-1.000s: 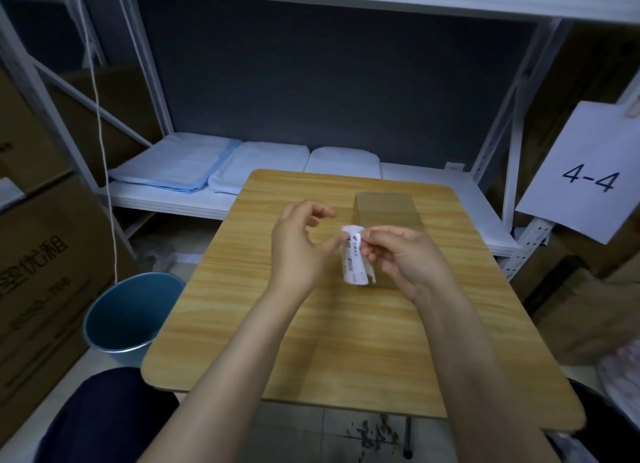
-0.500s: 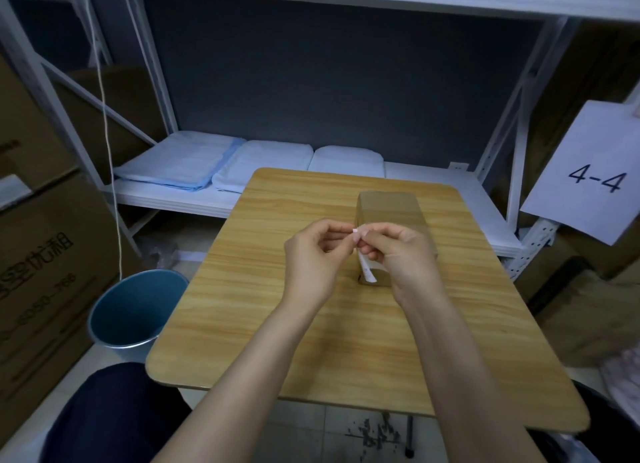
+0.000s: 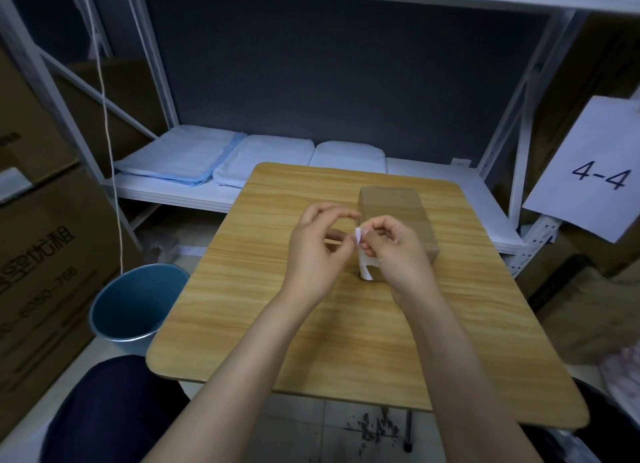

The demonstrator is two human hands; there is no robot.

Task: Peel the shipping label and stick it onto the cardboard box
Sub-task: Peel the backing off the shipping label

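Peel stage, barely begun. Shipping label point(image 3: 364, 264) pinched at top corner in right hand point(image 3: 394, 254) fingers, hanging above counter point(image 3: 242, 289). Left hand point(image 3: 313, 254) fingertips nearly closed, picking at edge, gripping nothing firmly. Cardboard box point(image 3: 394, 206) just behind hands, top bare. Sticking yet to come.

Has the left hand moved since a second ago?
Yes. The left hand has closed in rightward toward the cardboard box, meeting the label.
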